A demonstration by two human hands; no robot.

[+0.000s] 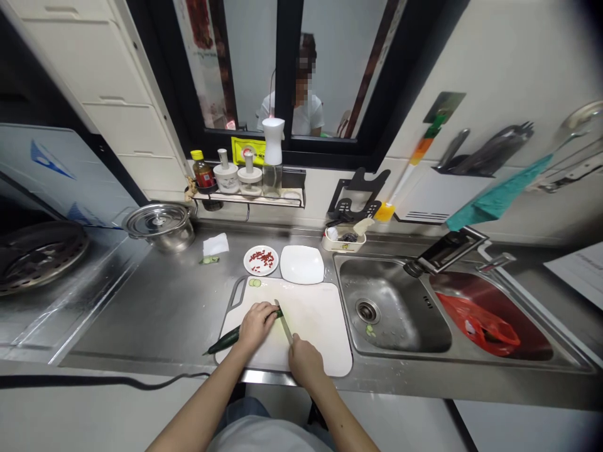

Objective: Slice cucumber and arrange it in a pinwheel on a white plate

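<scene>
A dark green cucumber (225,341) lies slantwise across the white cutting board (325,326), its tip past the board's left edge. My left hand (255,325) is closed over the cucumber near its cut end. In my right hand (305,361) is the handle of a knife (285,326); its blade points away from me and stands at the cucumber's cut end, just beside my left fingertips. A few pale cucumber slices (255,283) rest at the board's upper left corner. My left palm hides the middle of the cucumber.
Behind the board stand a small plate (247,263) of red pieces and a white square dish (302,264). A double sink (396,348) with a red plastic bag (485,329) is on the right. A lidded steel pot (176,237) stands at back left. A person (311,113) appears in the window.
</scene>
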